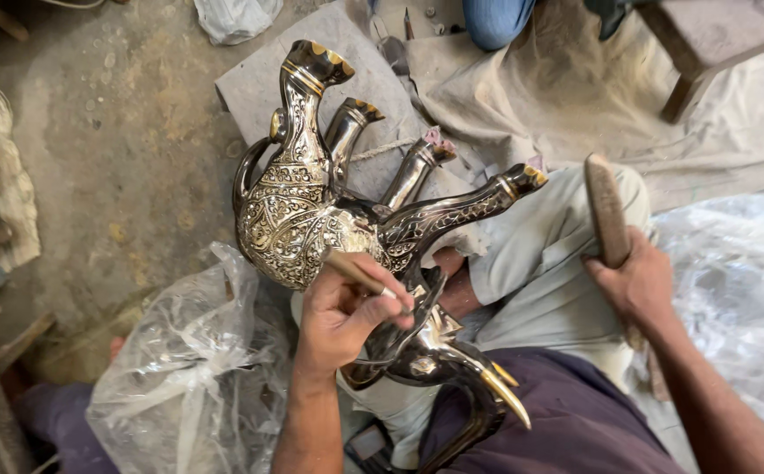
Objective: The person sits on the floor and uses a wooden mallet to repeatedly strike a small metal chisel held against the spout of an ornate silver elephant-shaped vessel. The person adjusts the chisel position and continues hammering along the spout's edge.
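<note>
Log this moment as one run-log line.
left hand: holds chisel tip on engraved metal vessel | right hand: grips wooden mallet, raised apart | vessel: rests on lap

**Both hands closed in a grip, forearms bare**

The left hand (340, 318) sits near the middle of the scene, fingers curled tight with the thumb pressed across them, knuckles turned away, its forearm rising straight from the near edge. The right hand (634, 283) is raised on the right, fist clenched, wrist cocked, its forearm running to the near right corner.
</note>
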